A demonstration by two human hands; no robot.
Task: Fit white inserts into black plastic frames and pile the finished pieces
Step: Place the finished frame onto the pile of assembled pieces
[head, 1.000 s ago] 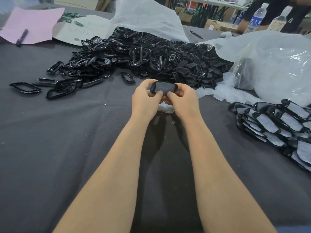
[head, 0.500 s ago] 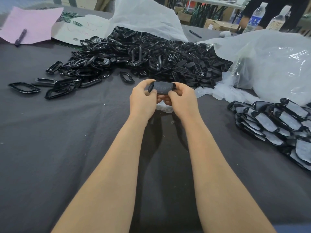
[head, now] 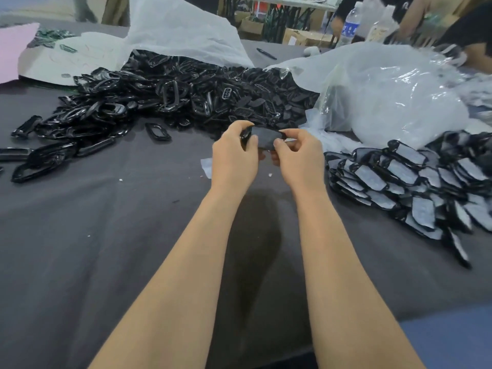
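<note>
- The left hand (head: pixel 234 158) gripped the left end of a frame (head: pixel 265 137), with the thumb and fingers curled round its glossy black rim.
- The right hand (head: pixel 299 159) pinched the frame's right end between thumb and forefinger, the other fingers curled beneath.
- The frame was held off the cloth (head: pixel 106 235) between the two hands, lying roughly level. Its middle was filled by a dull grey face (whether that was fully seated could not be told).
- A small white scrap (head: pixel 206 166) lay on the cloth just left of the left hand.
- A lone ring (head: pixel 157 131) lay apart on the cloth, left of the hands.
- Just beyond the hands spread the heap (head: pixel 186 94) of loose black frames, shiny and open in the middle, trailing off to the left edge.
- A white sack (head: pixel 181 30) rose behind the heap, with frames spilling out from under it.
- To the right, near the right hand, lay the finished pile (head: pixel 412 182): black rims with pale grey-white centres, overlapping in rows.
- A clear bag (head: pixel 394 102) of white stuff bulged behind that pile.
- A pen (head: pixel 266 53) lay on the cloth between the sack and the bag.
- A bottle (head: pixel 350 25) with a blue label stood at the far side. Its writing was too blurred to read.
- A pink sheet (head: pixel 13 49) lay at the far left. No marks could be read on it.
- Another person's arm (head: pixel 415 14) showed at the top right.
</note>
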